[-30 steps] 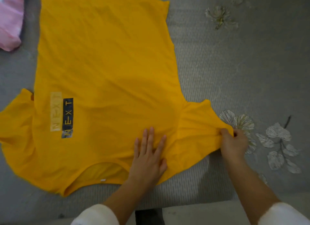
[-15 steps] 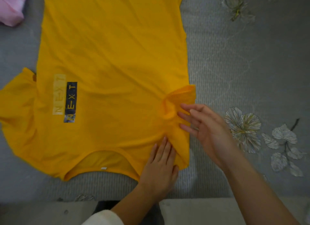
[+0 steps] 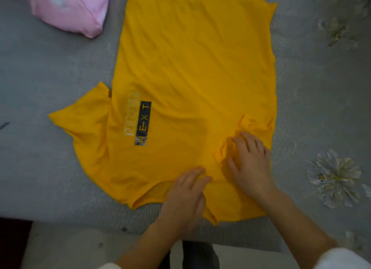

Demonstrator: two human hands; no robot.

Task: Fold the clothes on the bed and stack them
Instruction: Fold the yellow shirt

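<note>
Both hands flat, fingers apart, gripping nothing: L hand (image 3: 185,190) & R hand (image 3: 250,164) press yellow tee (image 3: 192,68). Risk: rumpled tucked sleeve (image 3: 253,124) springs back w/o smoothing.

1. One view only: the head camera looks steeply down, from close above, onto the yellow T-shirt (image 3: 192,84).
2. It faces forward across the bed (image 3: 40,72) from the T-shirt's collar end.

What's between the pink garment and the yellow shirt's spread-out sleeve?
Only bare grey bedcover separates the pink garment from the sleeve, per the head view.
</note>
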